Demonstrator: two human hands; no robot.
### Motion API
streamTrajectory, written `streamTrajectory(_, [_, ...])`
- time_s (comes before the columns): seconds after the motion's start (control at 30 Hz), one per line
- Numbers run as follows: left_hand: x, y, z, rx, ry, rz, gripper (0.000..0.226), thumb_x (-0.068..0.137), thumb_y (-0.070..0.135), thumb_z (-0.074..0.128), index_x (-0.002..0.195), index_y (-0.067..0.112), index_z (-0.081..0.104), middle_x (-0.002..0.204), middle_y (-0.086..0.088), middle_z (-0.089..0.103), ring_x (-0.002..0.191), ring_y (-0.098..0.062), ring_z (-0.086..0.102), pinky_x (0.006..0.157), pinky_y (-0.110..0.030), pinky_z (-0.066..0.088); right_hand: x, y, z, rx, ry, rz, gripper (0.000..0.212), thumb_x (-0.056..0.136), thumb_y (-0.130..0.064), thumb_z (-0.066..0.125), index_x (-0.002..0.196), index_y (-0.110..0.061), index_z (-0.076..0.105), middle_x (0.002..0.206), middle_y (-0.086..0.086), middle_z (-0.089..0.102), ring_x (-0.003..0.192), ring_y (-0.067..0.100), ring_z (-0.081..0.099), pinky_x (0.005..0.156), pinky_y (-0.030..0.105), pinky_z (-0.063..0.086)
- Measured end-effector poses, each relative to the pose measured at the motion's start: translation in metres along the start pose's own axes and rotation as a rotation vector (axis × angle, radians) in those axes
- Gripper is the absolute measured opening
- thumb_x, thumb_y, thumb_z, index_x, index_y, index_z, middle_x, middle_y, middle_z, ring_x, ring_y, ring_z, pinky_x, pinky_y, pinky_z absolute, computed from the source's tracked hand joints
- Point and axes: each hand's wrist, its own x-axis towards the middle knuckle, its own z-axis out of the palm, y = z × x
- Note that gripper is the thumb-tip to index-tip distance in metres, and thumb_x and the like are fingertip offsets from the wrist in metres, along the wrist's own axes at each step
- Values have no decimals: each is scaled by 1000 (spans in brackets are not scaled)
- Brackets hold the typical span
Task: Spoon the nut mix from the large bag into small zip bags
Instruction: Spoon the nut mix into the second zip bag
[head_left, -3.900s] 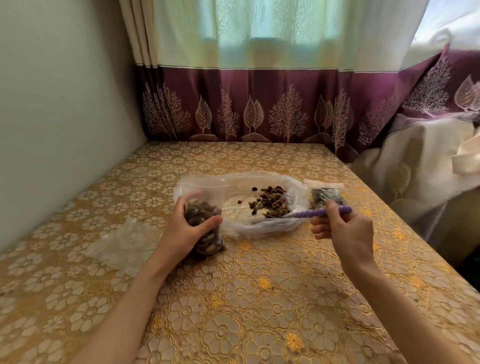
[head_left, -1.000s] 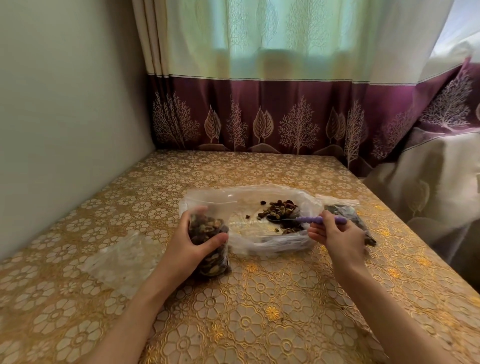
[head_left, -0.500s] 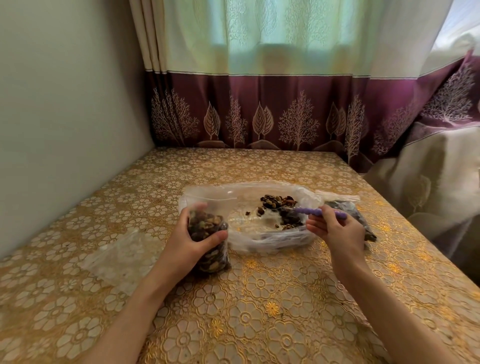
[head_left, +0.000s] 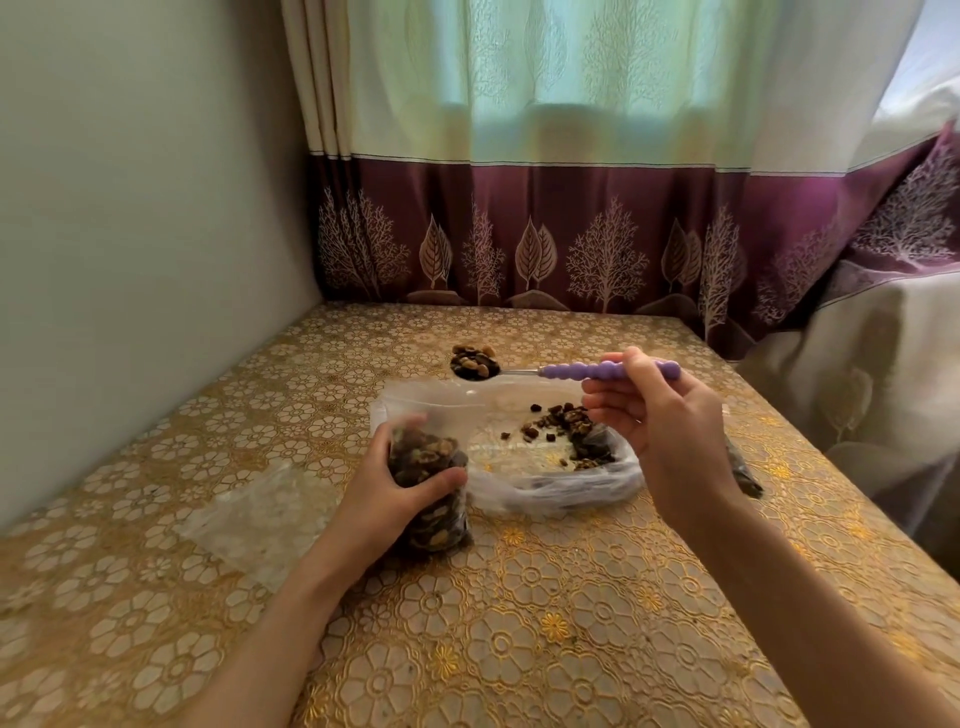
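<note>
While left hand (head_left: 387, 486) grips small bag (head_left: 434, 499) | right hand (head_left: 660, 421) pinches loaded spoon (head_left: 561, 370) above large bag (head_left: 524, 457)

Legible text, labels, brands, numbers, signs: none. No lettering can be read on any surface in view.
</note>
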Motion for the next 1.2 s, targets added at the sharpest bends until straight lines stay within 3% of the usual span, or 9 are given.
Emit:
streamTrajectory(0.23, [0,1,0,-28,-10,-2,60,50,42,75,103,44,48,107,11,55,99,-4,53,71,-18,46,-8,3,11,-97,-135,-44,17,94,-10,50,87,-3,64,69,7,71,62,18,65,56,21,54])
streamTrajectory(0.37, [-1,3,0,-43,-19,8,60,51,43,73,103,45,46,104,15,55,92,3,52,57,-9,46,-7,3,9,-137,-197,-66,15,94,-5,48,93,-1,63,73,11,68,64,19,66,59,23,55])
streamTrajectory(0.53, [-2,3,-1,-59,-18,1,58,51,43,74,102,41,47,107,10,59,96,-1,55,62,-12,46,-6,4,5,-104,-210,-53,18,94,-2,46,95,-2,64,75,12,69,66,19,66,60,22,55])
streamTrajectory(0.77, [-4,3,-2,-67,-16,-6,55,52,44,73,101,43,48,104,12,56,93,-4,55,66,-19,48,0,14,-22,-31,41,25,20,96,-16,50,91,-3,64,68,6,70,62,16,66,60,22,57])
streamTrajectory(0.93, [-4,4,0,-42,-8,7,52,54,43,72,100,42,48,104,11,55,93,-4,54,67,-20,48,0,33,-49,-129,169,161,39,97,-20,48,66,-6,69,61,6,70,52,13,63,51,17,54])
streamTrajectory(1.07, [-5,6,0,-23,-9,14,51,55,44,69,100,44,46,104,12,53,93,-3,52,67,-20,47,5,45,-60,-141,265,215,37,97,-18,49,68,1,65,59,12,69,47,12,63,46,16,53])
streamTrajectory(1.2, [-6,7,1,-12,-15,13,58,53,50,77,101,44,45,106,11,53,96,-8,54,69,-22,48,10,51,-61,-231,332,144,30,95,-20,52,73,-4,64,66,12,68,50,11,65,50,17,54])
